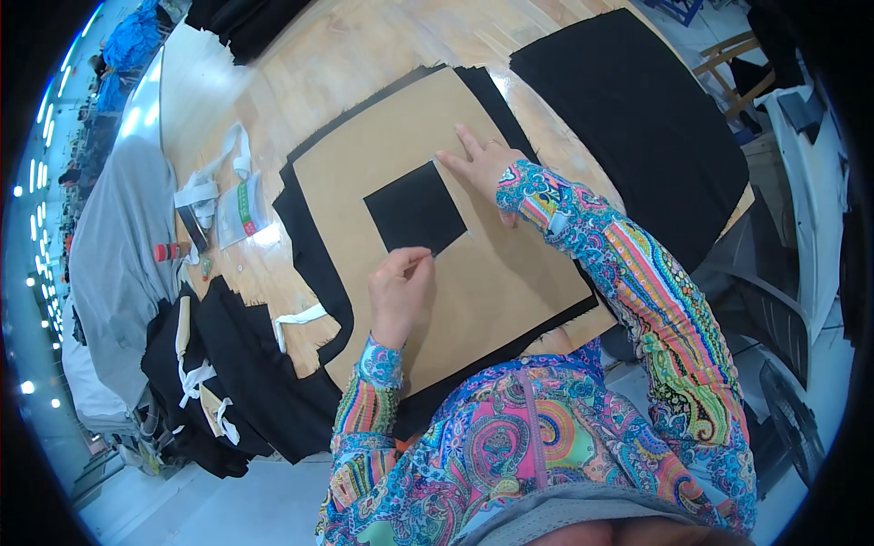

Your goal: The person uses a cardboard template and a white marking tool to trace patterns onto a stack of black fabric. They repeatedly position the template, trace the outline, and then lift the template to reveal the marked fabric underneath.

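Left hand: the person's left hand (401,296) is at the lower edge of the square cut-out, fingertips drawn together in a pinch — the view is too small to tell whether anything thin sits between them; its wrist lies over the tan sheet.
Right hand: the right hand (482,168) lies spread on the same sheet, fingers fanned toward the upper right corner of the cut-out; it grasps nothing; a ring (492,142) circles one finger.
Tan sheet: the tan sheet (337,182) lies flat before the person, between the body and the far part of the table; a tilted square cut-out near its middle shows black cloth (415,205) beneath; the cloth's frayed edges stick out past the sheet.
Sleeves: both arms wear brightly patterned sleeves (674,309).
Table: the pale wooden table (391,36) carries a black panel (637,136) on the right — one corner rounded — and more dark fabric (246,27) at the far edge.
Left side: white strips (196,191) lie beside a clear packet (244,209); a red object (164,252) is near them; grey fabric (123,264) drapes at the edge; a black heap (237,346) lies nearer the person.
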A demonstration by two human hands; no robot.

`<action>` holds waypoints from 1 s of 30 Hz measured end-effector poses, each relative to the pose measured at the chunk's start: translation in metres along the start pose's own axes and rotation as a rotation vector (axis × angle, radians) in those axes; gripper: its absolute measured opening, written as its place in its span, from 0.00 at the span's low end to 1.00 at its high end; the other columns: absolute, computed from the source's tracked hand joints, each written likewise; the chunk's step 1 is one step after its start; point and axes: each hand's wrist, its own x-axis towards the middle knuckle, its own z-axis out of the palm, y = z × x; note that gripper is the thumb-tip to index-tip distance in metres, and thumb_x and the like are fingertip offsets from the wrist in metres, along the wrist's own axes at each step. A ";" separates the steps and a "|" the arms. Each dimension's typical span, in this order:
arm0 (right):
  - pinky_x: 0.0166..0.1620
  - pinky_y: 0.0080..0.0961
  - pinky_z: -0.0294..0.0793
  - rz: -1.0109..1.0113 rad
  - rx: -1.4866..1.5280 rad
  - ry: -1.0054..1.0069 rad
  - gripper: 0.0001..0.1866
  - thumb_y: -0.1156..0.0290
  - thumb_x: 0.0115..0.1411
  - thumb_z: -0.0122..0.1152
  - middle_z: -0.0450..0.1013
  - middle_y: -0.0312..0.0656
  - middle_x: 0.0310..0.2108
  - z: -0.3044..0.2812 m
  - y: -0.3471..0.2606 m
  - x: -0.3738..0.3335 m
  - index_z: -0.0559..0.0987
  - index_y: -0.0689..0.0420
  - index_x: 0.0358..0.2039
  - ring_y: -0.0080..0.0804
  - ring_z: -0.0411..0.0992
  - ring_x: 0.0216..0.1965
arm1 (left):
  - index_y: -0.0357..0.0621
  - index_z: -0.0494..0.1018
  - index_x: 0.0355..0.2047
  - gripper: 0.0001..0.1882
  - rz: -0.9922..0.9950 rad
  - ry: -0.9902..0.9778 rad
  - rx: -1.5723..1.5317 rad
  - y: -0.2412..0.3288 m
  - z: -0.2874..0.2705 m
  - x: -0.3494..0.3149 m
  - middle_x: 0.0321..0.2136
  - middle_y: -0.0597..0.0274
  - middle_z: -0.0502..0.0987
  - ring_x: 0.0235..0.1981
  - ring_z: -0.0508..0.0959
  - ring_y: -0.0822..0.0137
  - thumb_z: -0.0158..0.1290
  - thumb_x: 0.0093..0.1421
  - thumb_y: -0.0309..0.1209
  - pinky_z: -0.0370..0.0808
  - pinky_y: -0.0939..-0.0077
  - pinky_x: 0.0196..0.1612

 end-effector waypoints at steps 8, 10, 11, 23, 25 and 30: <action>0.52 0.33 0.73 0.013 -0.011 0.000 0.74 0.80 0.17 0.79 0.33 0.50 0.67 -0.005 -0.005 -0.003 0.44 0.33 0.65 0.48 0.60 0.58 | 0.39 0.76 0.32 0.08 0.175 0.179 -0.048 0.015 0.024 0.098 0.26 0.54 0.80 0.28 0.81 0.64 0.55 0.54 0.30 0.75 0.75 0.32; 0.51 0.33 0.73 0.013 -0.004 0.007 0.74 0.80 0.17 0.79 0.34 0.50 0.67 -0.004 -0.004 -0.004 0.45 0.33 0.65 0.47 0.60 0.58 | 0.38 0.76 0.32 0.09 0.185 0.196 0.027 0.017 0.030 0.107 0.26 0.53 0.80 0.28 0.81 0.65 0.55 0.54 0.30 0.75 0.75 0.33; 0.51 0.33 0.73 0.014 0.004 0.007 0.74 0.80 0.17 0.79 0.34 0.50 0.67 -0.005 -0.004 -0.004 0.45 0.33 0.65 0.47 0.60 0.58 | 0.36 0.76 0.32 0.09 0.181 0.202 0.044 0.018 0.032 0.109 0.25 0.53 0.80 0.28 0.80 0.66 0.55 0.54 0.30 0.75 0.76 0.33; 0.51 0.33 0.73 0.027 -0.002 0.013 0.74 0.78 0.17 0.80 0.35 0.52 0.67 -0.004 -0.004 -0.003 0.45 0.34 0.65 0.48 0.61 0.57 | 0.39 0.77 0.31 0.09 0.216 0.218 0.176 0.024 0.035 0.113 0.25 0.54 0.80 0.27 0.81 0.66 0.55 0.54 0.32 0.75 0.75 0.33; 0.51 0.33 0.73 0.024 -0.005 0.013 0.74 0.78 0.17 0.80 0.35 0.52 0.67 -0.004 -0.004 -0.003 0.45 0.34 0.65 0.48 0.61 0.57 | 0.40 0.77 0.31 0.09 0.215 0.217 0.194 0.026 0.034 0.112 0.25 0.54 0.80 0.27 0.81 0.66 0.55 0.53 0.32 0.75 0.75 0.33; 0.51 0.35 0.73 0.014 -0.018 0.021 0.74 0.77 0.17 0.80 0.35 0.52 0.67 -0.003 -0.004 -0.002 0.45 0.34 0.65 0.48 0.61 0.58 | 0.40 0.77 0.30 0.09 0.201 0.191 0.257 0.033 0.034 0.104 0.25 0.54 0.80 0.27 0.81 0.65 0.55 0.53 0.33 0.75 0.75 0.32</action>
